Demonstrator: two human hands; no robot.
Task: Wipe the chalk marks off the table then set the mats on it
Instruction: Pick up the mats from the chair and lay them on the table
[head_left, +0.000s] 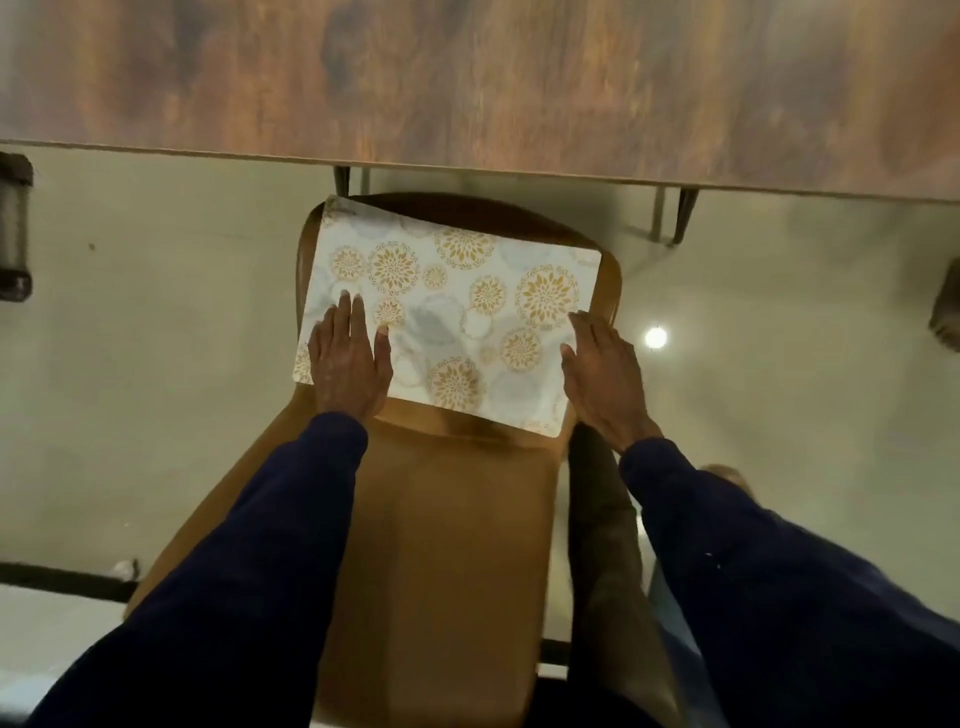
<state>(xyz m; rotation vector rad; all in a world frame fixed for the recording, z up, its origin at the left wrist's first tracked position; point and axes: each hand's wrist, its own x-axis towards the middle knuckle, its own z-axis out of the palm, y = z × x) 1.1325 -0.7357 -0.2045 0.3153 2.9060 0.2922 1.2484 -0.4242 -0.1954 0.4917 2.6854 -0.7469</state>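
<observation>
A white mat (457, 312) with gold flower prints and grey rings lies on the seat of a brown chair (452, 519), below the table edge. A second mat edge seems to show under it, though I cannot tell for sure. My left hand (350, 358) lies flat on the mat's near left corner with fingers spread. At the mat's right edge my right hand (605, 374) rests with fingers together along the border. The wooden table (467, 78) fills the top of the view; its blurred surface shows no clear chalk marks.
Pale floor (156, 364) lies on both sides of the chair. Dark table legs (680, 218) stand under the table's edge at right and a second one (341, 179) at centre. A dark object (14, 228) sits at the far left, another (948, 312) at the far right.
</observation>
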